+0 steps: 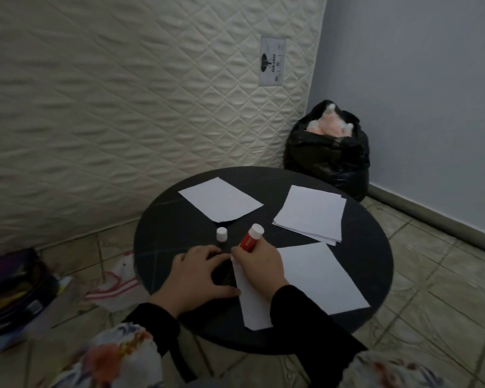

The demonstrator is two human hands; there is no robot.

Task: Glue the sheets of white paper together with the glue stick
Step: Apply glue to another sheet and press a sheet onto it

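A round black table (361, 247) carries the white paper. One sheet (314, 278) lies nearest me. My right hand (259, 264) grips a red glue stick (249, 240) over this sheet's upper left corner, white end up, lower end hidden in the fist. My left hand (198, 275) rests on the tabletop with its fingers spread, and its thumb touches the sheet's left edge. A small white-capped dark tube (221, 237) stands upright just beyond my left fingers. A single sheet (221, 198) lies at the table's far side, and a stack of several sheets (310, 214) lies at the far right.
A quilted mattress (123, 107) leans upright behind the table. A stuffed black plastic bag (328, 155) sits in the corner by the wall. On the tiled floor at left lie a dark bag (14, 289) and a white cloth (118, 278).
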